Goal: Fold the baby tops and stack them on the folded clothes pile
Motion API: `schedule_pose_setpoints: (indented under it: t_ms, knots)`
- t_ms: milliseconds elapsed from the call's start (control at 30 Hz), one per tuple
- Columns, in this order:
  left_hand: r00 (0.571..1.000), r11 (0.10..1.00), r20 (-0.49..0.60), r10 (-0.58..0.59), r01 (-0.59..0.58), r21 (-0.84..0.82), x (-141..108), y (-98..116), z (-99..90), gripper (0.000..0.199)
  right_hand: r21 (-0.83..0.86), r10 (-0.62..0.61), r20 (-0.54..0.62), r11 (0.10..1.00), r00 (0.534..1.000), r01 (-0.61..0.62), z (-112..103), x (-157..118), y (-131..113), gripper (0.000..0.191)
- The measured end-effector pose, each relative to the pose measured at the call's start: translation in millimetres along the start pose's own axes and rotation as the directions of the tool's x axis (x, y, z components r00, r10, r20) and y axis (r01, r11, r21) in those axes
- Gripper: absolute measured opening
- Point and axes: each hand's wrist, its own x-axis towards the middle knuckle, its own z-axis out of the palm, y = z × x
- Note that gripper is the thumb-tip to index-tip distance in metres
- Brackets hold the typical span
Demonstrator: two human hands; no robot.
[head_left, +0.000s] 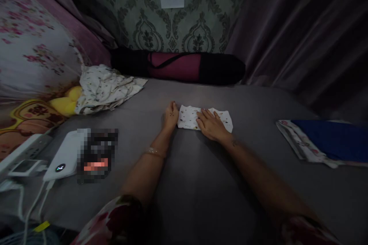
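Note:
A small white cloth (188, 116) with a scattered print lies folded into a flat oblong on the grey bed-like surface. My right hand (211, 125) rests palm down on its right half, fingers spread out. At the cloth's left edge is my left hand (171, 115), turned on its side with the fingers curled in against that edge. Its fingertips are partly hidden, but it seems to grip the cloth's edge.
A crumpled printed cloth (107, 88) lies at left by a yellow plush thing (64, 103). Nearer are a white power bank (64, 157) with cables and a power strip (25, 151). A black and maroon roll bag (175, 66) lines the wall. Folded fabric (330, 139) sits at right.

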Motion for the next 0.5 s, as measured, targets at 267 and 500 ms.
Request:
schedule_pose_setpoints:
  t_ms: [267,500]
  knots:
    - [1.0,0.999,-0.002,-0.025,0.025,0.033,0,-1,-1.5,0.046,0.002,-0.026,-0.025,1.0,0.999,0.026,22,17,-12,0.064]
    - [0.999,0.999,-0.016,-0.048,0.048,-0.009,1,-2,-1.1,0.042,-0.016,-0.008,-0.023,1.0,1.0,0.008,20,27,-25,0.064]
